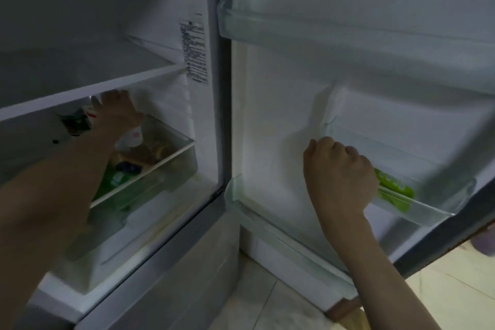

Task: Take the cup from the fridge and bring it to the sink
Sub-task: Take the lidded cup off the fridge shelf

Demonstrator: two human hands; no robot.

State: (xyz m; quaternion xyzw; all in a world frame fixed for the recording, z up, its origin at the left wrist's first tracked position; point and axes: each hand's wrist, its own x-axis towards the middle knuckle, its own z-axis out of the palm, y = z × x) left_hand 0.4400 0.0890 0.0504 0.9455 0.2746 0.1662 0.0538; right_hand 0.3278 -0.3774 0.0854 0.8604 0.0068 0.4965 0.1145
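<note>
Left hand (115, 110) reaching under fridge shelf (88, 86), grip on cup (89, 112) indeterminate; right hand (340, 174) curled on door bin (417, 203); risk: snagging shelf, dropping cup.

The cup (89, 112) is white with a bit of red on it. It sits deep inside the fridge (150, 35), under the white shelf (88, 88) and above the clear drawer (150, 169). Most of it is hidden, and the picture is dark and blurry there, so its shape is hard to tell. The left hand (116, 110) is right against the cup. I cannot tell if the fingers are closed around it.
</note>
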